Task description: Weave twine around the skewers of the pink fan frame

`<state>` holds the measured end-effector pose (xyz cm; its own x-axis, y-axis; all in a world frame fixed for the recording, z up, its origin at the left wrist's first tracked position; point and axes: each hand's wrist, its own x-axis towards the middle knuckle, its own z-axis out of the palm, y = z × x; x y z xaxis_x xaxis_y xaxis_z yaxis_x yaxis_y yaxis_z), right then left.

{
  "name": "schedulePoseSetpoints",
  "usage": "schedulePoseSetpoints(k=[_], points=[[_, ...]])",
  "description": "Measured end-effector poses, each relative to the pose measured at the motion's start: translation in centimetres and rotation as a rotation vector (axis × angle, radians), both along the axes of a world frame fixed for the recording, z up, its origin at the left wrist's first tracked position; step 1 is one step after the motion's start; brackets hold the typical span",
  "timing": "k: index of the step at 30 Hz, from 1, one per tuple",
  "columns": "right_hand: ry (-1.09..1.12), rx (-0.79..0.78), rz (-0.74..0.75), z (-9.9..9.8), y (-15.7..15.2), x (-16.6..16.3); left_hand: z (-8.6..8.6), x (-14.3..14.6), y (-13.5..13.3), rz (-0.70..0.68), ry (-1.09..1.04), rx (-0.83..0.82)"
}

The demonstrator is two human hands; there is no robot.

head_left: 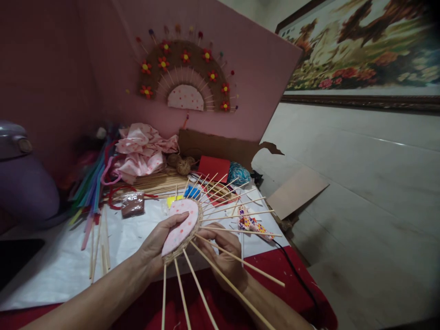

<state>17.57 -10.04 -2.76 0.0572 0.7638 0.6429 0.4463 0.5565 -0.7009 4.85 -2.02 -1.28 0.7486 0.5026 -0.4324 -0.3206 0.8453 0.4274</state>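
Note:
My left hand (156, 245) grips a half-round pink dotted fabric piece (181, 224) edged with woven jute, thumb on its face. Several thin wooden sticks (233, 208) fan out from its rim. My right hand (223, 254) is closed behind the sticks near the rim, fingers pinched on what looks like the jute cord, though the cord itself is hard to see. Both hands hover above a red cloth (275, 270) at the table's front.
A finished fan ornament with red flowers (187, 75) hangs on the pink board. On the white sheet (130, 233) lie pipe cleaners (89, 183), pink fabric (140, 151), spare sticks (154, 183), jute balls (184, 166), a red card (213, 167), blue yarn (239, 173). A purple appliance (24, 183) stands left.

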Motion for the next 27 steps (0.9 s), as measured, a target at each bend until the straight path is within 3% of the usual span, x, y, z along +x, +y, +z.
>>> schedulePoseSetpoints(k=[7, 14, 21, 27], points=[[-0.113, 0.115, -0.047, -0.3, 0.0, 0.0, -0.6, 0.0, 0.1, -0.051, -0.049, -0.012], [-0.133, 0.122, -0.026, -0.3, -0.1, 0.1, -0.5, -0.1, 0.0, -0.065, -0.075, -0.025], [-0.188, 0.167, -0.106, -0.7, -0.1, -0.2, -1.0, -0.1, 0.3, -0.07, -0.121, -0.046], [-0.225, 0.21, -0.179, -1.7, -0.1, -0.4, -0.2, 0.1, -0.1, -0.062, -0.053, -0.045]])
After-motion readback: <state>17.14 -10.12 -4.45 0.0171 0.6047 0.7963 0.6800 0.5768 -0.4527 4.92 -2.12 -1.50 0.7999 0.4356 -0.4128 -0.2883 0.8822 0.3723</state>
